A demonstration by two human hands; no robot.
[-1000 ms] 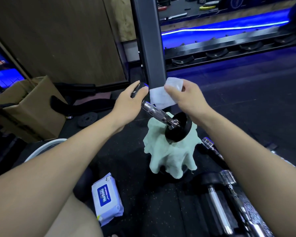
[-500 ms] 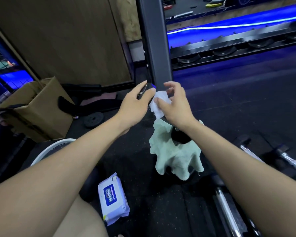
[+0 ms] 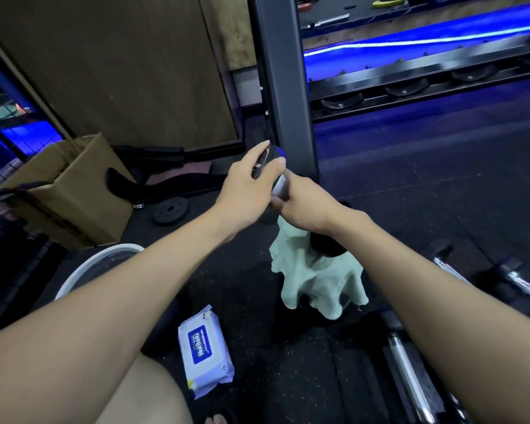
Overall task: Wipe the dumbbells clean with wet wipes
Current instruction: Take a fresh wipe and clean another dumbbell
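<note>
The step in hand looks like wiping the upper end of one dumbbell (image 3: 265,165), which stands tilted with its lower head (image 3: 326,244) resting on a pale green cloth (image 3: 318,276) just right of centre. To do it well, the left hand (image 3: 245,186) should steady the top plate firmly while the wipe is dragged round the metal in full turns, refolded once soiled.

From the left: at nine o'clock a cardboard box (image 3: 74,191) stands open; its contents cannot be made out. Below it, at about eight o'clock, a white basin (image 3: 83,267) shows only its rim, its inside too dark to judge. At six o'clock a wet-wipe pack (image 3: 204,350) lies on the floor, flap apparently shut.

The left hand's fingers (image 3: 259,149) are curled round the dumbbell's upper black plate, thumb across its edge. Touching it, the right hand (image 3: 306,206) grips just beneath; a pale scrap, probably the wet wipe (image 3: 279,186), shows between the hands, and its fingers seem wrapped round the handle through it. At four o'clock more dumbbells (image 3: 410,381) lie on the floor.
</note>
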